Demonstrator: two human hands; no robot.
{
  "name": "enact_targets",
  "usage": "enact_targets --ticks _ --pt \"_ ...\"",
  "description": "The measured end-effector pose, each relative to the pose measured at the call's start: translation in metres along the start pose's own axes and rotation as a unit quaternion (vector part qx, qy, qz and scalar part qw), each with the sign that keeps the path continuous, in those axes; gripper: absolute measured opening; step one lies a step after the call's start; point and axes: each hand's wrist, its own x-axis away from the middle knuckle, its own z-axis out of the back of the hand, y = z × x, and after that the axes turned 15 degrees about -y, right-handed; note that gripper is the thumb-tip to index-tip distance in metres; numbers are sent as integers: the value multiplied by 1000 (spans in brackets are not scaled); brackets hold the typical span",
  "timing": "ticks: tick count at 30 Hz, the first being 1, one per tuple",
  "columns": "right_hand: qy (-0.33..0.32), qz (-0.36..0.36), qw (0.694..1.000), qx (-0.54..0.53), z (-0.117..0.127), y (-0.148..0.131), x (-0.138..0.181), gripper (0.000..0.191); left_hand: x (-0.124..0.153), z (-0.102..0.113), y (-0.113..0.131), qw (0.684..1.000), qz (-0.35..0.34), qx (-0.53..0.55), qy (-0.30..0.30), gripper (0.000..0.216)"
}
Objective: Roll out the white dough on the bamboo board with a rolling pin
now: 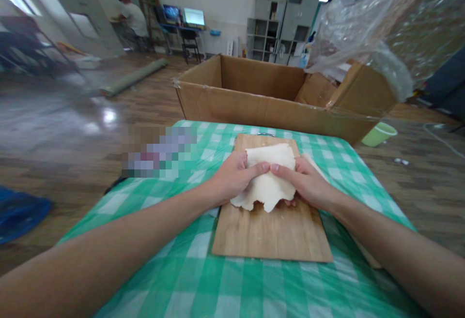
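A flat, pale sheet of dough [271,187] with a ragged lower edge is held up over a wooden cutting board [272,238]. My left hand [236,175] grips its left side, thumb on top and the other fingers underneath. On the right side my right hand [308,180] has the same hold, and the two thumb tips almost meet at the middle of the sheet. Most of my fingers are hidden beneath the dough. Part of another light-coloured, long object [366,250] shows under my right forearm; its kind is unclear.
A green-and-white checked cloth [174,269] covers the table. Beyond it stands a large open cardboard box [254,107], with clear plastic wrap [356,27] at the right. A light green bucket [379,134] is on the floor. A person [134,15] sits far back at the left.
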Motion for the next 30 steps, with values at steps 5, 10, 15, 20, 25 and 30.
enact_targets --ticks 5,10,15,20,25,30 --pt "76 24 997 14 -5 -5 3 41 0 1 4 997 40 53 -50 46" --pt "37 31 999 24 3 0 1 46 1 0 4 999 26 10 -26 42" --pt "69 20 997 31 -2 -2 -2 51 -1 -4 1 1000 2 -13 4 48" --pt "110 48 992 47 -9 -7 -1 52 -2 -11 2 997 -14 -55 44 50" --pt "94 21 995 1 -4 -2 -3 48 0 -11 2 998 -1 -57 28 49" --pt "103 27 994 -13 -3 2 -10 51 -1 -14 5 990 0 -130 52 47"
